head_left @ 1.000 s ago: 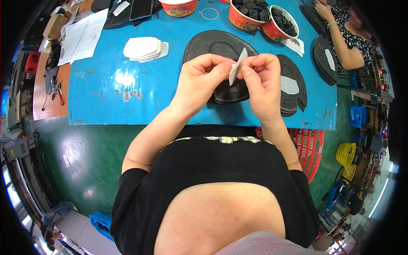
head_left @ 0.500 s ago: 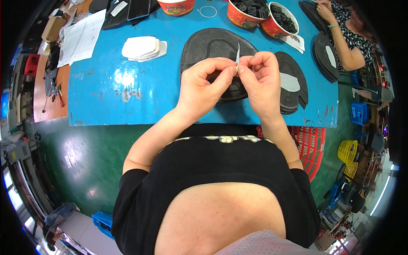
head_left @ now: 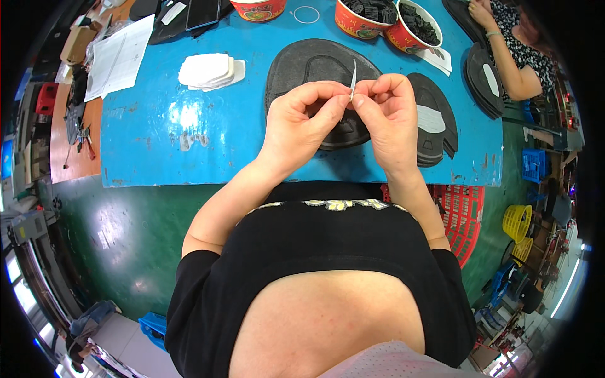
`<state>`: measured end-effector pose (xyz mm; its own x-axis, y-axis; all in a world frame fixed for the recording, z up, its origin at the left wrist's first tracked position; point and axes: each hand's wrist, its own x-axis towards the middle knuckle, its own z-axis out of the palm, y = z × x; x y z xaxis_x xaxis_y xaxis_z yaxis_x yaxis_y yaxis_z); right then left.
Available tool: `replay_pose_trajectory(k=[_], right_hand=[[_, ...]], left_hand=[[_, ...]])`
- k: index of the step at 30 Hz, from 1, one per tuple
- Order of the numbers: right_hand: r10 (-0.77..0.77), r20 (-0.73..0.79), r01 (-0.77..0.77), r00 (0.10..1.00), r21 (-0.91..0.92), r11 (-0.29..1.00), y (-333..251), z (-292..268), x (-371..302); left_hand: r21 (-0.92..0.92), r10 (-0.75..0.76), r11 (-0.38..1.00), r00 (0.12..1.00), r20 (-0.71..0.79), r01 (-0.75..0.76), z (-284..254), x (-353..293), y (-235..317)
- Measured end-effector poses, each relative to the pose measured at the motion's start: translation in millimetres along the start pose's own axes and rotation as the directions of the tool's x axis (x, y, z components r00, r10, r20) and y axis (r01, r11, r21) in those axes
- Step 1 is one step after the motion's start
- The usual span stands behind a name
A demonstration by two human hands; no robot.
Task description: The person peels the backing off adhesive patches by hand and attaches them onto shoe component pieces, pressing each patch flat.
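Observation:
My left hand (head_left: 302, 123) and my right hand (head_left: 389, 120) meet above a large black moulded pad (head_left: 293, 66). Between them, pinched by the thumbs and fingertips of both, is a thin white slip (head_left: 354, 74), standing upright and seen almost edge-on. Its lower end is hidden by the fingertips. The pad lies flat on the blue table (head_left: 151, 148), partly covered by my hands. Close to my right hand rests a stack of smaller black moulded pads (head_left: 430, 146) with a white oval patch on top.
White rounded pieces (head_left: 207, 70) are stacked on the left, near paper sheets (head_left: 120, 60) and a phone (head_left: 203, 14). Red paper tubs (head_left: 413, 28) with black pieces stand at the back. At the far right, a co-worker's arm (head_left: 513, 66) is beside more black pads (head_left: 482, 82).
Both hands keep their pinch on the white slip and have shifted only slightly. The things on the table sit a little differently in the picture, as the view has moved slightly.

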<state>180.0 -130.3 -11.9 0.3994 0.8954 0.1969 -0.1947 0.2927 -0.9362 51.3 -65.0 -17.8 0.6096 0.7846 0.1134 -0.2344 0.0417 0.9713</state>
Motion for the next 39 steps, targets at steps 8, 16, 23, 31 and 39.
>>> replay_pose_trajectory(k=[8,16,23,31,39], right_hand=[[-0.012,-0.028,0.011,1.0,-0.048,0.999,0.9,1.4,-0.2],[0.016,0.008,-0.016,1.0,-0.016,1.0,1.4,-1.0,0.2],[-0.009,0.042,0.01,0.999,-0.033,0.999,4.3,-2.3,-0.2],[0.113,-0.021,-0.115,0.993,-0.136,0.984,-10.1,1.1,0.0],[0.243,-0.037,-0.242,0.969,0.032,0.97,-8.9,-6.9,2.0]], left_hand=[[-0.009,-0.016,1.0,0.999,-0.032,0.015,2.0,-0.8,-1.6],[-0.048,-0.053,0.998,0.998,-0.028,0.052,1.5,0.8,-0.6],[-0.065,-0.093,0.994,0.996,-0.016,0.092,-1.6,2.6,-0.7],[-0.171,-0.09,0.983,0.991,-0.102,0.072,2.4,2.2,-1.3],[-0.248,-0.099,0.965,0.994,-0.04,0.086,-5.6,1.7,-5.1]])
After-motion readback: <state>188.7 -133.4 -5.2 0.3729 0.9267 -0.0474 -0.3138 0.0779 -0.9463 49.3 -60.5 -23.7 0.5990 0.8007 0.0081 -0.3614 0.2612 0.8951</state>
